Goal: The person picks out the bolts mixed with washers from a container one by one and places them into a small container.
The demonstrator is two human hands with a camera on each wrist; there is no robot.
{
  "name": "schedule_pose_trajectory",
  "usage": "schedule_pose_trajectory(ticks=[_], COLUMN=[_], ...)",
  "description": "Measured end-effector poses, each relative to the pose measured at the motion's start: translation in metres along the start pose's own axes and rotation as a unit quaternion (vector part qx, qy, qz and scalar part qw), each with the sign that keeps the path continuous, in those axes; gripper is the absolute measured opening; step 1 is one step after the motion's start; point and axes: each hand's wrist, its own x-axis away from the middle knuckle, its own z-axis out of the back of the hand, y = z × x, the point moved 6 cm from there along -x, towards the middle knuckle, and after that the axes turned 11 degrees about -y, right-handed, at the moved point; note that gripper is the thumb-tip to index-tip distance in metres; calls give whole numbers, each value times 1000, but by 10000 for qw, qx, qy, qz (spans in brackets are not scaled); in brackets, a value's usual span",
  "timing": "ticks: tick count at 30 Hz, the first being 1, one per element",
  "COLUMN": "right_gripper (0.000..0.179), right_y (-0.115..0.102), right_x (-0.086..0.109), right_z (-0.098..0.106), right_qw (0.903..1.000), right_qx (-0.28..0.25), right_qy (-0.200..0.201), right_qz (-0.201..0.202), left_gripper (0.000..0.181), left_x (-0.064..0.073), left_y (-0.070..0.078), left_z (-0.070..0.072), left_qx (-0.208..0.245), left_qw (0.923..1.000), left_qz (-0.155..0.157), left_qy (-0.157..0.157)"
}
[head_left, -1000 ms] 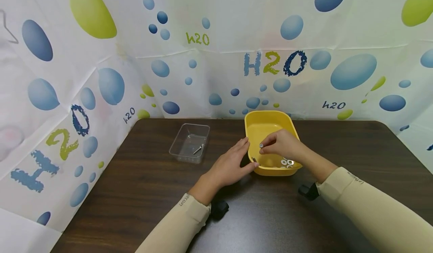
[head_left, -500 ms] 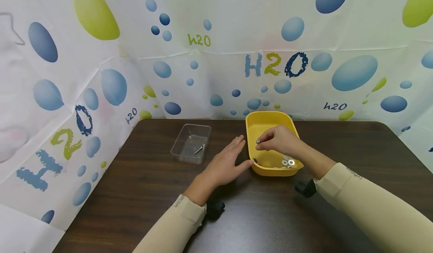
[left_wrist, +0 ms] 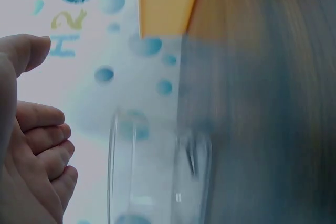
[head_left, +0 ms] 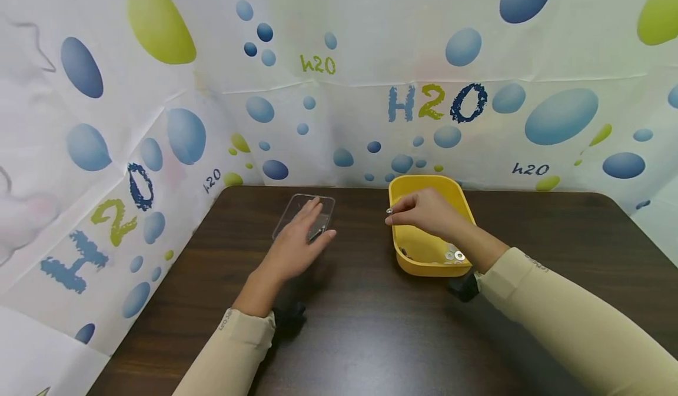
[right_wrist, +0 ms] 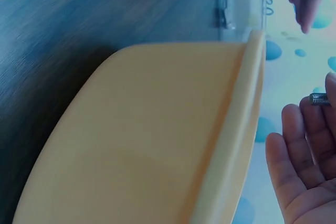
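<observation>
My right hand [head_left: 431,212] pinches a small metal bolt [head_left: 389,210] between thumb and fingertips, at the left rim of the yellow bin [head_left: 433,271]. In the right wrist view the threaded shank of the bolt [right_wrist: 318,98] sticks out from the fingers. Over the near part of the clear plastic container [head_left: 329,208] is my left hand [head_left: 292,249], its fingers extended and holding nothing. A slim metal bolt [head_left: 316,233] lies in that container, partly covered by the hand; the left wrist view shows it blurred.
Several washers [head_left: 459,256] lie in the near right corner of the yellow bin, with small dark pieces [head_left: 405,252] in its near left corner. The dark wooden table [head_left: 360,325] meets a patterned white curtain [head_left: 349,125] at the back.
My left hand has left the yellow bin's edge and moved left to the clear container. The right hand has carried the bolt left and slightly up, to the bin's left rim.
</observation>
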Motion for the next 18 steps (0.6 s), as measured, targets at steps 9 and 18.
schedule_pose_trajectory(ticks=[9,18], right_gripper=[25,26], right_y=[-26,-51], right_x=[-18,-43], right_z=[-21,-45], right_qw=[9985,9972], right_qx=[-325,-384], right_qy=[-40,-129], right_qz=[446,625], left_gripper=[80,78], left_x=[23,27], left_y=[-56,-77], left_z=[23,22], left_qx=[-105,-102], left_qw=[9973,9978], left_qz=[726,584], left_qy=[-67,-301])
